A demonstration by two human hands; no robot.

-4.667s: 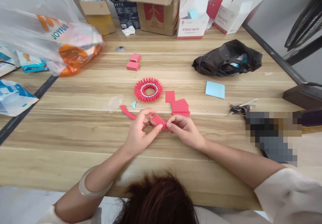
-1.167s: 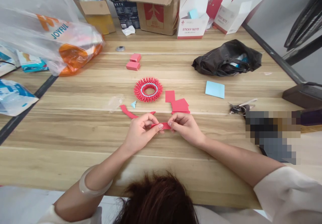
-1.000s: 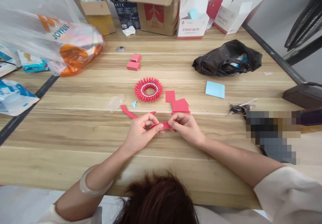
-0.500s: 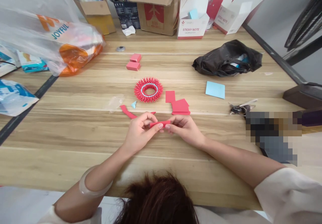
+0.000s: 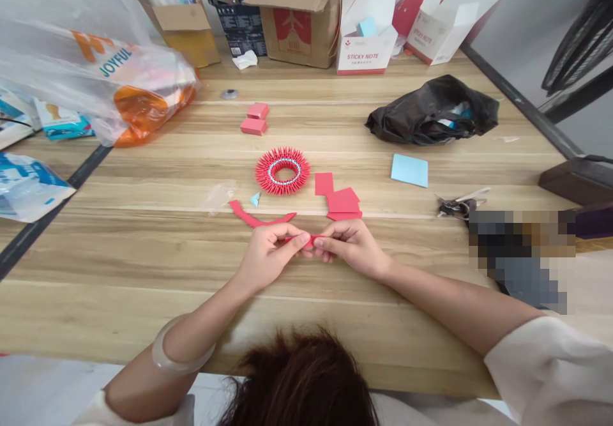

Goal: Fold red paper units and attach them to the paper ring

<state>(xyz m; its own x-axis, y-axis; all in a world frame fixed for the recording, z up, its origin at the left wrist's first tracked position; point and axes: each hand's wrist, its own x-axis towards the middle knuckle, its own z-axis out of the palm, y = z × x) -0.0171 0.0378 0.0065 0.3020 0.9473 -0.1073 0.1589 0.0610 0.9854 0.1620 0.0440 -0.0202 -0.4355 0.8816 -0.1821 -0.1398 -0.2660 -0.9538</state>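
A small folded piece of red paper point(image 5: 311, 239) is pinched between my two hands, mostly covered by the fingers. My left hand point(image 5: 275, 250) grips its left end between thumb and fingers. On the other end, my right hand point(image 5: 352, 246) does the same. Just beyond them lies a curved red paper strip point(image 5: 253, 220). Farther off sits a ring of folded red paper pieces point(image 5: 261, 172) with a light blue inner band. Loose red paper sheets point(image 5: 342, 201) lie to the right of the ring, and a small light blue folded piece point(image 5: 255, 200) to its left.
Two red paper stacks point(image 5: 253, 126) and a light blue pad point(image 5: 409, 170) lie farther back. A black plastic bag point(image 5: 421, 116) is at right, near keys point(image 5: 454, 207). Cardboard boxes point(image 5: 301, 36) and sticky note boxes point(image 5: 366, 55) line the back; a large plastic bag point(image 5: 143, 94) stands left.
The red paper between my hands has tilted or been folded narrower, and my fingertips have drawn closer together. More of the curved red strip now shows beyond my left hand.
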